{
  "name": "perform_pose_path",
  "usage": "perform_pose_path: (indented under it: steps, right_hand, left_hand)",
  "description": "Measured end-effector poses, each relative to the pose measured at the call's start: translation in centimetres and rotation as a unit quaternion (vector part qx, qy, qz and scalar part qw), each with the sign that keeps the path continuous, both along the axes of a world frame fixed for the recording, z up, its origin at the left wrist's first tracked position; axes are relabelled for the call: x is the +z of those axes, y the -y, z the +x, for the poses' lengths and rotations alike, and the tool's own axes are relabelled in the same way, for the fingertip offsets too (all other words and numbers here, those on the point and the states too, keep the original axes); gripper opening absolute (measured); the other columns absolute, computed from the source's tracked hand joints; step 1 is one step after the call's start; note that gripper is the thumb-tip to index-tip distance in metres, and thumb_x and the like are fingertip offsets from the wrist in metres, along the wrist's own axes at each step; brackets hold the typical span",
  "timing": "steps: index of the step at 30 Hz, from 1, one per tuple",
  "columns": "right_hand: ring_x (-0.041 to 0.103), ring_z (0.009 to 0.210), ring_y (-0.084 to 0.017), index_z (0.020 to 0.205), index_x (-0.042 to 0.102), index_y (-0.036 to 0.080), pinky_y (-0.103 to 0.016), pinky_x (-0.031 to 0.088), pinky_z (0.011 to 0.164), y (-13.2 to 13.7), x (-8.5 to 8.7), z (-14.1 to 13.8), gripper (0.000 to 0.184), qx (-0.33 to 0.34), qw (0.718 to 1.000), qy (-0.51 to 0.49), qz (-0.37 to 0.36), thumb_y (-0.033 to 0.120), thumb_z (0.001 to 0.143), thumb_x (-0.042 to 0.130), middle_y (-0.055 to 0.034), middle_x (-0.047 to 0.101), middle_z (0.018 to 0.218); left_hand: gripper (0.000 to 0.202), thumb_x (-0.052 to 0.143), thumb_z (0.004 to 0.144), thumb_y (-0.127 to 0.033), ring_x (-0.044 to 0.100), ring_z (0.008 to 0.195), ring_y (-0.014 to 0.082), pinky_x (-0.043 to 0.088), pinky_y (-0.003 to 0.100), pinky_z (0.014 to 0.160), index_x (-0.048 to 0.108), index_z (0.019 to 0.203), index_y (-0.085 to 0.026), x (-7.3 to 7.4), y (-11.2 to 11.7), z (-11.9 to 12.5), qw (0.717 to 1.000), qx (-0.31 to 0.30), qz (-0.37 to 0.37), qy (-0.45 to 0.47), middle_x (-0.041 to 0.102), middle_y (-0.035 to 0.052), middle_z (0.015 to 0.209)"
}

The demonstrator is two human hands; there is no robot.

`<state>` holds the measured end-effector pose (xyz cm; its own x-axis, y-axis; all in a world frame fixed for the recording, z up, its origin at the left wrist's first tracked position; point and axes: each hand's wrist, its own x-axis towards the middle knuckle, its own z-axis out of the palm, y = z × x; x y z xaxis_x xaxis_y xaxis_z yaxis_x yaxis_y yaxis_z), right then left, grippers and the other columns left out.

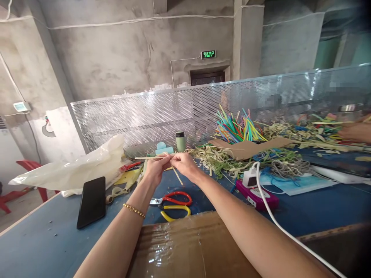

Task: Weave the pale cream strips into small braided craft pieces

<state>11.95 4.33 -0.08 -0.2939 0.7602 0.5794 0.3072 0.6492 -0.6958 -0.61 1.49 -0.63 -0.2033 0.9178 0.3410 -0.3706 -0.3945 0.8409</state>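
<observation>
Both hands meet over the blue table, closed in pinches round thin pale strips point(177, 176). One strip sticks out leftward past my left hand point(155, 168), and another hangs down below my right hand point(185, 165). Where the strips cross between the fingertips is too small to make out. Just below the hands lie scissors point(174, 199) with one red and one yellow handle, blades pointing left and partly hidden by my left wrist. A taped cardboard box point(185, 247) sits under my forearms, near my body.
A black phone point(91, 202) and a cream plastic bag point(78, 166) lie left. Behind stands a green bottle point(180, 141). Right are colourful pipe-like strands point(236, 125), cut scraps point(214, 158), a purple power strip point(256, 195) with a white cable point(272, 216), and another person's hand point(355, 131).
</observation>
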Motion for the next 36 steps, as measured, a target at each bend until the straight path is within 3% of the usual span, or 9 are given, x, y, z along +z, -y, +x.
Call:
perform_pose_path:
  steps: [6,11,23,29,36]
  right_hand:
    - [0.047,0.055,-0.011,0.053,0.054,0.016,-0.023,0.031,0.054,0.2,-0.3,-0.8,0.024,-0.053,0.997,0.011,0.049,0.017,0.077,0.056,-0.0002,0.057,0.054]
    - [0.052,0.057,-0.013,0.059,0.058,0.017,-0.023,0.034,0.056,0.3,-0.7,-1.3,0.019,-0.087,0.995,0.0,0.044,0.014,0.078,0.055,-0.0029,0.063,0.061]
    - [0.054,0.058,-0.013,0.064,0.062,0.016,-0.023,0.035,0.056,0.2,-0.9,-1.4,0.015,-0.086,0.996,-0.008,0.037,0.015,0.078,0.055,-0.0024,0.064,0.061]
    - [0.056,0.062,-0.014,0.064,0.061,0.016,-0.023,0.037,0.058,0.4,-0.8,-1.5,0.014,-0.085,0.996,-0.01,0.039,0.014,0.076,0.056,-0.004,0.066,0.066]
    - [0.052,0.058,-0.013,0.059,0.058,0.017,-0.023,0.032,0.055,0.4,-0.8,-1.4,0.018,-0.077,0.996,-0.007,0.035,0.017,0.077,0.056,-0.0019,0.062,0.059]
  left_hand:
    - [0.033,0.09,0.046,-0.026,0.064,0.07,0.0157,0.05,0.029,0.073,0.07,0.066,-0.01,-0.4,-0.4,0.8,0.999,0.022,0.032,0.032,0.07,0.006,0.072]
    - [0.028,0.088,0.049,-0.023,0.061,0.066,0.0132,0.047,0.026,0.066,0.069,0.066,-0.011,-0.3,-0.3,1.3,0.998,0.012,0.046,0.05,0.068,0.0046,0.071]
    - [0.026,0.086,0.05,-0.019,0.063,0.068,0.0144,0.047,0.027,0.068,0.07,0.069,-0.01,0.0,0.1,1.1,0.999,0.01,0.037,0.036,0.069,0.005,0.072]
    - [0.024,0.085,0.052,-0.019,0.058,0.062,0.011,0.046,0.025,0.066,0.066,0.064,-0.012,0.2,0.4,1.0,0.999,0.012,0.039,0.005,0.063,0.0003,0.064]
    - [0.025,0.085,0.051,-0.02,0.058,0.065,0.0114,0.045,0.025,0.067,0.065,0.064,-0.013,0.2,0.4,1.2,0.999,0.02,0.048,0.006,0.064,0.0005,0.067]
